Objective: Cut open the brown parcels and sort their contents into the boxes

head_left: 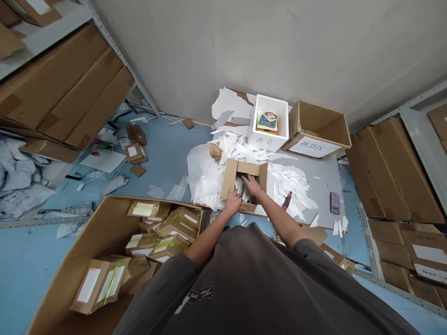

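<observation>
A small open cardboard box [229, 179] stands on the table's near side, its flaps folded outward. My left hand [233, 201] rests on the near left edge of the box with its fingers spread. Inside the opening, my right hand [252, 185] reaches down with fingers apart, over whitish and green contents that are mostly hidden. White paper scraps [291, 181] lie around the box, with a crumpled brown paper [215, 151] behind it to the left. A red and black tool [287, 201] lies to the right of the box.
A white foam box [268, 142] with books and a labelled carton [316, 148] stand at the table's back. A large carton [75, 246] of taped parcels is at the lower left. Shelves [407, 125] with cartons flank both sides. A purple item [334, 203] lies on the right.
</observation>
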Demonstrator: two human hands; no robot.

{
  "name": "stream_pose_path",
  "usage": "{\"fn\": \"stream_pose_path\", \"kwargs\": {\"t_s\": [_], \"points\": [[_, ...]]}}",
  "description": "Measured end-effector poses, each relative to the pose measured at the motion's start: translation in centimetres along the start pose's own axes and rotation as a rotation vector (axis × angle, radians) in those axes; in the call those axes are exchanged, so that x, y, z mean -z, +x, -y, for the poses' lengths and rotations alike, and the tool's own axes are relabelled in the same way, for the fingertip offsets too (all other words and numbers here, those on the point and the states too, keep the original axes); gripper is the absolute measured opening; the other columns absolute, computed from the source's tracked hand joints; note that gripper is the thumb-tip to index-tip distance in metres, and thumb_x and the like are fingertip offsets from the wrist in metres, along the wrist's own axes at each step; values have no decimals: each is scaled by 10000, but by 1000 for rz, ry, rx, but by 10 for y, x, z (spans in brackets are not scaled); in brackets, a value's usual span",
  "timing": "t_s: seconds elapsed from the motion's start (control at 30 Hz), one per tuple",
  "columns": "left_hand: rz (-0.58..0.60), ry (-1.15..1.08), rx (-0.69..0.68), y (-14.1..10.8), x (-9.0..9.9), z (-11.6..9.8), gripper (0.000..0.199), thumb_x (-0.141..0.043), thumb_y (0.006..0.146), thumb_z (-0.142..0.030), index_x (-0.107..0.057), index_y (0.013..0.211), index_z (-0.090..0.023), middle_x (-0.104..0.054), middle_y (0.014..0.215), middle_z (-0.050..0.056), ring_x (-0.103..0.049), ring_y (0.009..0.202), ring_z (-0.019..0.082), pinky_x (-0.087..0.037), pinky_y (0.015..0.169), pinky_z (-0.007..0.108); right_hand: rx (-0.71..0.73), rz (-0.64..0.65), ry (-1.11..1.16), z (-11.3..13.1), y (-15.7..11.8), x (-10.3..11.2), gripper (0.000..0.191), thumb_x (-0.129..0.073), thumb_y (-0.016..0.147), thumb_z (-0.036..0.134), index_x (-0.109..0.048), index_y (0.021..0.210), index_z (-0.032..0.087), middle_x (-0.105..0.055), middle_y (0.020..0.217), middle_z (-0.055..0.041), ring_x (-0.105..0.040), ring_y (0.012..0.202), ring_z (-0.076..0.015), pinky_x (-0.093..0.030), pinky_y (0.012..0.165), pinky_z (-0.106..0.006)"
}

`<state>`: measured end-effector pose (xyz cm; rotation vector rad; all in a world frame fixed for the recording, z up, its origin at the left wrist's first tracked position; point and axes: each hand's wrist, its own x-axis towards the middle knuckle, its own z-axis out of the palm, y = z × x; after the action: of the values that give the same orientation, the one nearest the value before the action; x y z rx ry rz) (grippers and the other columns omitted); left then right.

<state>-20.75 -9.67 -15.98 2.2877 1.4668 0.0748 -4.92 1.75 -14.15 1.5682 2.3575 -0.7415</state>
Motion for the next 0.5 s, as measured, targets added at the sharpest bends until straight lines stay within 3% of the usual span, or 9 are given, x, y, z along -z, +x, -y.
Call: {"fn": "stream_pose_path", "kwargs": {"t_s": [0.13,0.23,0.33,0.43,0.5], "points": [[30,48,-4,-6,-9,1,218,-748,996,-433,-856,1081,-264,-804,856,63,-713,1149,321,-46,1352,657,22,-252,-8,-2,24,20,950,-589,848,22,-323,1744,192,-229,1821,-159,-201,1666,-341,-271,1322,-521],[5,35,29,-8,-15,-1,230,-694,1039,-400,-859,1036,-240,-787,791,60,-733,1040,304,-84,1356,652,-5,-222,24,-6,46,39,936,-590,838,35,-338,1732,149,-204,1831,-157,-121,1688,-347,-262,1323,-519],[-28,0,47,-8,-15,2,245,-668,1059,-374,-854,1027,-218,-791,811,74,-734,993,295,-155,1344,654,-63,-176,57,-2,59,45,935,-592,825,44,-339,1721,124,-247,1812,-172,-160,1674,-360,-279,1309,-529],[-45,-5,81,-14,-11,13,258,-651,1068,-360,-857,1031,-209,-796,844,95,-739,987,302,-205,1326,659,-79,-353,66,14,53,32,779,-541,907,113,-413,1675,118,-335,1758,-194,-250,1630,-355,-282,1305,-540],[-62,-17,113,-20,-9,22,255,-644,1069,-340,-862,1029,-214,-798,854,100,-742,990,306,-211,1325,660,-100,-391,84,30,45,15,643,-512,970,190,-500,1608,116,-455,1662,-220,-377,1551,-349,-348,1272,-503]]}}
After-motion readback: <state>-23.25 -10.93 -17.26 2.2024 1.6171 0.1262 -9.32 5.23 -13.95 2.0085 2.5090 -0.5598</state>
